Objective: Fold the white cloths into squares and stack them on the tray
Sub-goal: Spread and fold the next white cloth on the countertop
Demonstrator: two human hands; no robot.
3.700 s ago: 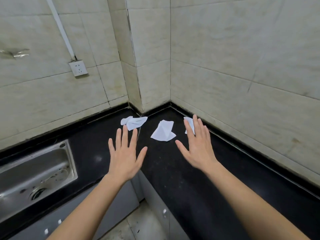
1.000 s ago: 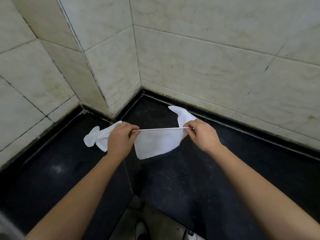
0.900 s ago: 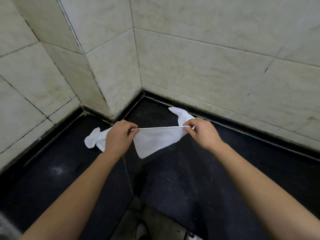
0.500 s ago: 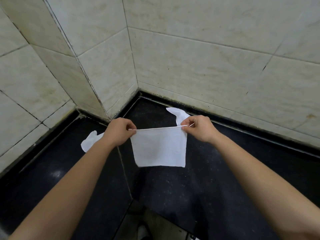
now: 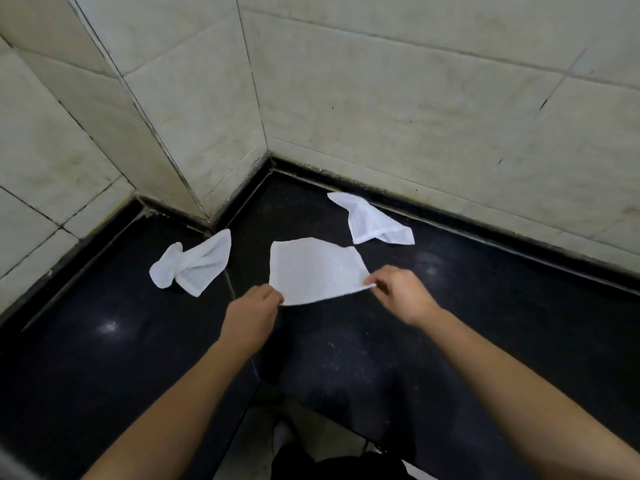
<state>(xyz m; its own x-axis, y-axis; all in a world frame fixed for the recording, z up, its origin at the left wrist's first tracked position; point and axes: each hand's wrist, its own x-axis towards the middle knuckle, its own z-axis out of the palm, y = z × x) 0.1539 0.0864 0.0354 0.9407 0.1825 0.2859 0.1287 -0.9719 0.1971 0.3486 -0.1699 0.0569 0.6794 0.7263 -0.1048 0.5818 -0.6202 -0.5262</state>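
Cloth (image 5: pixel 313 270) near-edge corners pinched by left hand (image 5: pixel 252 315), right hand (image 5: pixel 403 294), over black countertop (image 5: pixel 502 306).

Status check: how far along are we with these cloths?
Nothing looks finished: no folded square or tray shows in view. In hand: the left hand and right hand pinch the near corners of the middle cloth, spread unfolded over the counter. Left: fold it, then the crumpled left cloth and right cloth, and stack all.
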